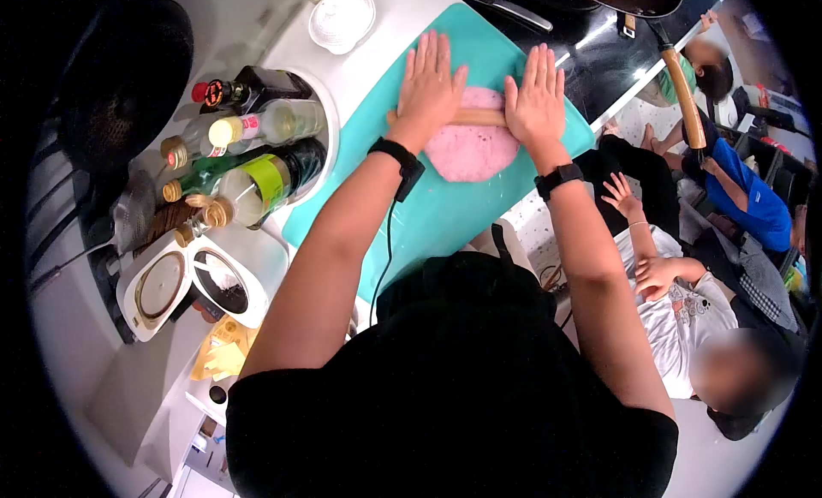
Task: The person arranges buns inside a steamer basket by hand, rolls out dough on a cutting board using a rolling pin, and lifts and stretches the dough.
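Spanning the pink dough [471, 158], the rolling pin [481, 117] lies crosswise over its upper part. The dough (a flattened, roughly rounded sheet with dark specks) rests on the teal mat [402, 241], which covers part of the white tabletop [396, 17].

Hands: both are open and flat, with fingers extended forward. The left hand [431, 89] lies over the pin near its left end, which shows beyond the wrist side; the right hand [537, 104] covers the opposite end. Neither set of fingers is curled around the pin; palm contact is hidden from above. Each wrist carries a black band.

Surroundings: left of the mat, a round tray [330, 130] holds several bottles [257, 183]. A white lid [342, 20] lies beyond them. At right, a person in a white shirt [702, 314] is near the mat.
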Demonstrator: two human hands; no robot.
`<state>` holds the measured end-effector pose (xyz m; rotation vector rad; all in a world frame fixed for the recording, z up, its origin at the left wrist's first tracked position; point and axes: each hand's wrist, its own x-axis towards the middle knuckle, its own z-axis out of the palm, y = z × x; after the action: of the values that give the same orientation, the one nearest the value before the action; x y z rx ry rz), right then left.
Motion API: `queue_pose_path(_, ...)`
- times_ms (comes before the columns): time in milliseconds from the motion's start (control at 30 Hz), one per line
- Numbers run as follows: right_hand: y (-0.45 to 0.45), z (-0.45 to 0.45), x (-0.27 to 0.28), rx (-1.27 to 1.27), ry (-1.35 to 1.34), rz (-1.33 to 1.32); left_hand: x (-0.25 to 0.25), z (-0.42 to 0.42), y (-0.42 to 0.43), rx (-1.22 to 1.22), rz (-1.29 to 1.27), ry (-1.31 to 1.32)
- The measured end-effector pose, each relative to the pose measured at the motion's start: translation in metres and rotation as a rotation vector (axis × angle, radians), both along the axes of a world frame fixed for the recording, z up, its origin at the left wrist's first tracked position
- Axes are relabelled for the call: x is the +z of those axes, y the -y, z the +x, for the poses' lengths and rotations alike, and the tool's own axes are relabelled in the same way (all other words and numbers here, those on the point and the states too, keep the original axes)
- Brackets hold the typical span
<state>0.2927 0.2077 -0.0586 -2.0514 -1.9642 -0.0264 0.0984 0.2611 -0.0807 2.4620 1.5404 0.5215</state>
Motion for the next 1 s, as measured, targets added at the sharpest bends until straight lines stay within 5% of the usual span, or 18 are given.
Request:
queue_pose_path(200,0.143,-0.026,0.009,0.072,-0.047,-0.283,0.021,-0.033,0.113,-0.083,-0.148,-0.058)
queue_pose_path(300,0.133,-0.028,0.002,0.005,-0.056,-0.276,0.013,-0.023,0.091,-0.101,-0.115,-0.122)
queue_pose_path(400,0.008,0.001,0.007,-0.065,-0.007,-0.113,0.017,0.012,-0.001,-0.051,0.024,-0.077)
queue_pose_path(500,-0.025,0.011,-0.005,-0.024,-0.025,-0.033,0.015,0.019,-0.016,-0.119,-0.014,0.012)
queue_pose_path(733,0.141,-0.017,0.004,0.065,-0.046,-0.231,0.023,-0.017,0.107,-0.147,-0.131,-0.087)
queue_pose_path(933,0.137,-0.012,0.023,0.046,-0.261,-0.236,0.015,-0.003,0.049,-0.235,-0.344,0.091)
queue_pose_path(1000,0.137,-0.008,0.017,0.159,-0.194,-0.184,0.048,0.018,0.027,-0.308,-0.566,-0.117)
